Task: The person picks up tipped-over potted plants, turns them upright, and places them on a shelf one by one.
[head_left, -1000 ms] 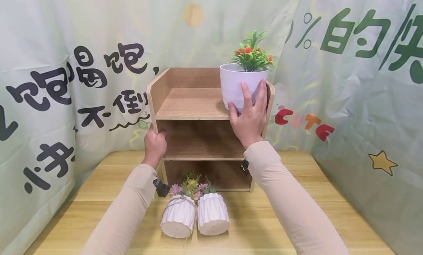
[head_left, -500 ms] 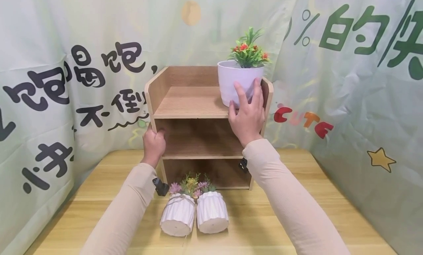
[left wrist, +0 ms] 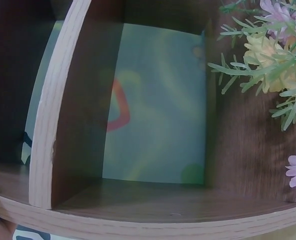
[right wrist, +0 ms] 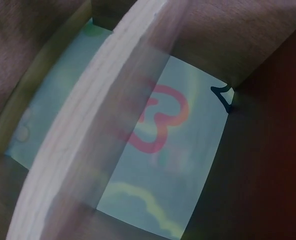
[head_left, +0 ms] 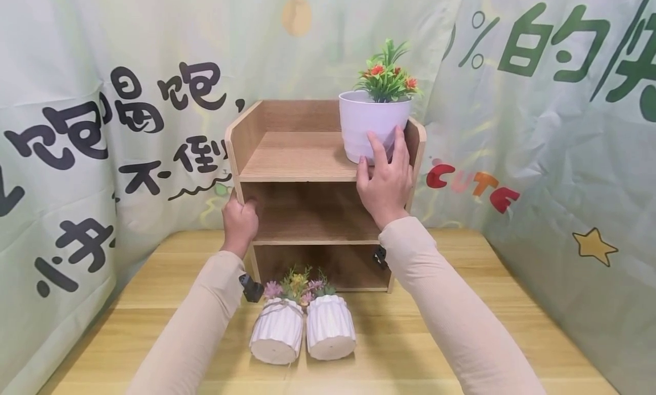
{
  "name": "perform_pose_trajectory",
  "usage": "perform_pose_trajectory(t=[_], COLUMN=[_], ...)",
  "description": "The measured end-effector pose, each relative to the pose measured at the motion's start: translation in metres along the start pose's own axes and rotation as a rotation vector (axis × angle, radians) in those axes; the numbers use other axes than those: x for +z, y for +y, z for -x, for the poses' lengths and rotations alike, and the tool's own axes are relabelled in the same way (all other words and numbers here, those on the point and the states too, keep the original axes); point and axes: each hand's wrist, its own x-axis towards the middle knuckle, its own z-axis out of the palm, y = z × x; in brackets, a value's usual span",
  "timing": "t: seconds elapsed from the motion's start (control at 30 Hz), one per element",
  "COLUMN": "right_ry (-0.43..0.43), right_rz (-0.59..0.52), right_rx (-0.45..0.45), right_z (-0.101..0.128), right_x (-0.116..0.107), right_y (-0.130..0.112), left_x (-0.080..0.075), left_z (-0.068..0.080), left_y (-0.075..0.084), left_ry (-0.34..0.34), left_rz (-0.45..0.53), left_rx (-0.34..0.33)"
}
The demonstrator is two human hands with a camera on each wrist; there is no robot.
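A wooden shelf (head_left: 307, 179) with three levels stands on the table. My left hand (head_left: 240, 221) grips the front edge of its left side panel at the middle level, thumb inside. On the right of the top level sits a white pot (head_left: 366, 122), upright, holding a green plant with red flowers (head_left: 386, 79). Against the pot's lower front rest the extended fingers of my right hand (head_left: 386, 181), its thumb near the shelf's front edge. In the left wrist view the shelf board (left wrist: 57, 100) runs beside pink and yellow flowers (left wrist: 268, 55). The right wrist view has only the shelf's board edge (right wrist: 87, 120).
Two white ridged pots (head_left: 277, 332) with flowers lie on their sides on the wooden table (head_left: 461, 338), before the bottom level. One has twine round it. Printed cloth (head_left: 169, 36) hangs behind and at both sides.
My right hand's fingers have slid lower on the white pot, and the pot's front shows more. The left hand keeps its grip on the shelf. The head view has shifted slightly.
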Motion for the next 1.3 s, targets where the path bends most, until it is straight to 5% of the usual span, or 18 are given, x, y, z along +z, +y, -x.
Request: perform_pose_trajectory(t=[0.77, 1.3], right_ry=[0.094, 0.114], right_rz=[-0.281, -0.350], right_rx=[-0.032, -0.064], right_z=[0.025, 0.056], right_x=[-0.016, -0.025], right_y=[-0.001, -0.006], left_x=[0.005, 0.004], left_z=[0.000, 0.000], left_y=[0.001, -0.003], left_ry=[0.025, 0.056], left_rz=[0.000, 0.008], left_rx=[-0.002, 0.026])
